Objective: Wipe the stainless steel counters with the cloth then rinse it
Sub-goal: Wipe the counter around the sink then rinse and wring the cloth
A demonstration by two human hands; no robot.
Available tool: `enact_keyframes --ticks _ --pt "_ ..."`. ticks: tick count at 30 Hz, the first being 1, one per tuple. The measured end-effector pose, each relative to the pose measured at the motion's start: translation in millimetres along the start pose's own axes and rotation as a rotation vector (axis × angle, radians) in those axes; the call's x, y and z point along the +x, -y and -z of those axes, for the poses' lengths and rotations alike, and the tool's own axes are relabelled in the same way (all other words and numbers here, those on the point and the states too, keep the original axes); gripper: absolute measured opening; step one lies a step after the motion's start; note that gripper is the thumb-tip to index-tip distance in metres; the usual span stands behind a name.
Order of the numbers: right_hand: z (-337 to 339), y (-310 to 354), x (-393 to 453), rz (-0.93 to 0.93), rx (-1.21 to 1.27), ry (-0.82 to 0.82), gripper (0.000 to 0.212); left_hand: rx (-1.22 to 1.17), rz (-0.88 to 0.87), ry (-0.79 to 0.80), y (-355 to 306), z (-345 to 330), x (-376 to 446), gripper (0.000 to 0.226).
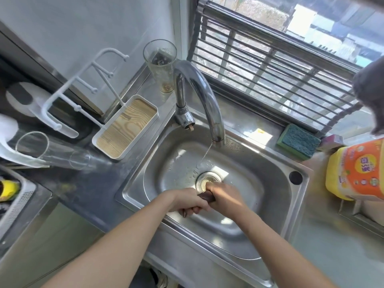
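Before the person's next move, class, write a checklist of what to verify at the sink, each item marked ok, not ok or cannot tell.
1. Cloth gripped by both hands, left hand and right hand: ok.
2. Cloth held over the sink, not the counter: ok.
3. Water running from the tap: ok, a thin stream.
4. Cloth under the stream: not ok; the stream lands beyond the hands.
5. Drain open: cannot tell.
6. Cloth rinsed clean: cannot tell; mostly hidden.
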State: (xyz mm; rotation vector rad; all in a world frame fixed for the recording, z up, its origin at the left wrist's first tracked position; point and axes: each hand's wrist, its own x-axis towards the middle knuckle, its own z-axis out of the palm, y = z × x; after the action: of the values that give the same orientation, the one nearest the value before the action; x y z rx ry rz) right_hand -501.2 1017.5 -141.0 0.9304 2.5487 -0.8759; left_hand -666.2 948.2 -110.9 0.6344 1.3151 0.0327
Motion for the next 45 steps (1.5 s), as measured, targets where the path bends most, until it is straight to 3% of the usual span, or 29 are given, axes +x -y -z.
enact_keyframes --ticks 2,4,6,8,11,14,17,19,20,23,26,29,34,39,42,45 --pt "-0.8 -3.0 -1.9 -0.095 0.188 0.101 0.033 0.391 -0.093 -0.191 0.1 7.5 5.8 0.033" --pt "8.5 -5.4 -9.2 -0.196 0.581 0.181 0.046 0.723 -0.161 -0.406 2.2 14.1 8.4 0.037" --pt "23.1 -9.4 -16.5 -0.290 1.064 0.205 0.059 0.759 -0.353 -0.600 9.2 18.1 11.4 0.032" --pt "31.4 -14.4 -18.6 -0.328 1.357 0.249 0.070 0.740 -0.587 -0.702 13.0 18.6 14.3 0.037" --pt "26.5 -12.9 -15.3 -0.330 1.589 0.447 0.079 0.671 -0.867 -0.779 7.5 11.1 16.5 0.034" --pt "19.4 -3.9 -12.8 -0.205 1.724 0.774 0.066 0.696 -0.969 -0.789 2.2 6.5 17.2 0.026" --pt "27.4 9.9 -5.9 -0.271 1.504 0.839 0.037 0.907 -0.955 -0.860 7.0 12.2 16.3 0.022" --pt "28.8 14.7 1.0 -0.330 1.241 0.758 0.019 1.101 -0.789 -0.892 8.4 13.9 14.6 0.026" --pt "28.3 15.8 5.6 -0.331 1.095 0.728 0.022 1.175 -0.661 -0.903 8.2 13.3 13.0 0.029" --pt "24.3 19.9 17.5 -0.316 0.606 0.602 0.036 1.184 -0.259 -0.738 2.5 7.7 9.0 0.024" --pt "13.5 21.2 25.3 -0.271 0.228 0.450 0.025 1.118 -0.128 -0.642 -0.9 2.1 11.8 0.026" --pt "10.0 21.9 20.9 -0.188 0.013 0.331 0.014 1.078 -0.091 -0.598 -8.2 -3.3 11.7 0.025" --pt "11.3 11.3 14.9 -0.089 -0.190 0.167 0.025 0.735 -0.058 -0.557 -9.0 -11.5 14.6 0.027" --pt "17.0 7.0 13.8 -0.007 -0.265 0.117 0.018 0.263 -0.034 -0.440 -5.8 -20.6 16.1 0.008" --pt "16.5 5.5 9.1 0.025 -0.274 0.075 0.013 0.007 0.018 -0.263 -3.9 -20.4 13.4 0.011" --pt "17.4 5.2 3.6 0.029 -0.234 0.017 0.011 -0.056 0.085 -0.072 -7.2 -11.7 7.6 0.021"
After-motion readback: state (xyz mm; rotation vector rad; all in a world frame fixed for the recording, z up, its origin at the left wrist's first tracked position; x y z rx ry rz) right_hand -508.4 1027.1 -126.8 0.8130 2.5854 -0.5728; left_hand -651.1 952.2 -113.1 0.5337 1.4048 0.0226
